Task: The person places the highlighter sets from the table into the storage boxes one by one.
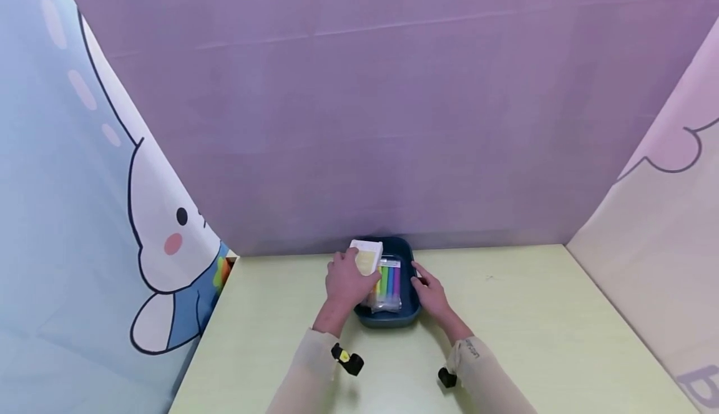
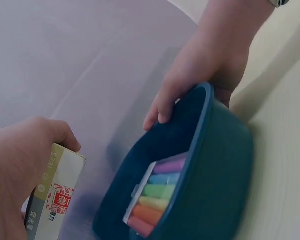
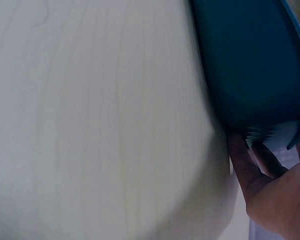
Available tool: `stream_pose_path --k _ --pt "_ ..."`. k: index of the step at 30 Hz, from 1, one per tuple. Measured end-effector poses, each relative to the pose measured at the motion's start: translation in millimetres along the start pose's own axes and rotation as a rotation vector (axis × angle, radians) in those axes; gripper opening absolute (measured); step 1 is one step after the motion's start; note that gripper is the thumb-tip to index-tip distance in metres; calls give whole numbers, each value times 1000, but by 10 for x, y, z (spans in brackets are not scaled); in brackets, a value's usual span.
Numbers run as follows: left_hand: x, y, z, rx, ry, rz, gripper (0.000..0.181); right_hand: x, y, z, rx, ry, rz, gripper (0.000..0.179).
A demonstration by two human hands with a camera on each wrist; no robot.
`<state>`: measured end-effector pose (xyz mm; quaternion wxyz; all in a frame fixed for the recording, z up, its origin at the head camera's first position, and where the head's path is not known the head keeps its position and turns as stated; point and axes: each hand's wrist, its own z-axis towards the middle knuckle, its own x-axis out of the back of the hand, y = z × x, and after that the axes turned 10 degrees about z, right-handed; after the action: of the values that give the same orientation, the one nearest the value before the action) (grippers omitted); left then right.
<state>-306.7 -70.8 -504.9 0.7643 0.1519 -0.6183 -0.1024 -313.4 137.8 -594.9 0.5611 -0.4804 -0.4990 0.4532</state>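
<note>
A dark blue plastic bin (image 1: 387, 319) stands on the table near the back wall. Inside it lies a clear pack of rainbow-coloured highlighters (image 1: 389, 283), seen closer in the left wrist view as a row of coloured sticks (image 2: 157, 191). My left hand (image 1: 346, 281) grips a small white and yellow printed box (image 1: 367, 256) over the bin's left side; in the left wrist view the box (image 2: 57, 195) shows red lettering. On the bin's right wall, my right hand (image 1: 431, 292) holds the rim, fingers against the outside and over the edge.
The pale wood-grain table (image 1: 505, 326) spreads around the bin. A purple cloth (image 1: 382, 120) hangs right behind it. Printed cloths stand at the left (image 1: 73, 214) and right (image 1: 663, 264) sides. Small black cameras sit on both wrists.
</note>
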Motion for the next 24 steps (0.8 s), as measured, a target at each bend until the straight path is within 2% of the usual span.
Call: stream_pose_path --k 5,16,24 --pt "8 77 4 -27 11 -9 79 2 5 -12 0 14 -6 44" --pt "-69 181 -16 -64 5 -2 79 -49 -8 -4 14 37 -15 44" --pt "-102 225 -26 -62 7 -3 82 -102 -14 7 15 33 2 44"
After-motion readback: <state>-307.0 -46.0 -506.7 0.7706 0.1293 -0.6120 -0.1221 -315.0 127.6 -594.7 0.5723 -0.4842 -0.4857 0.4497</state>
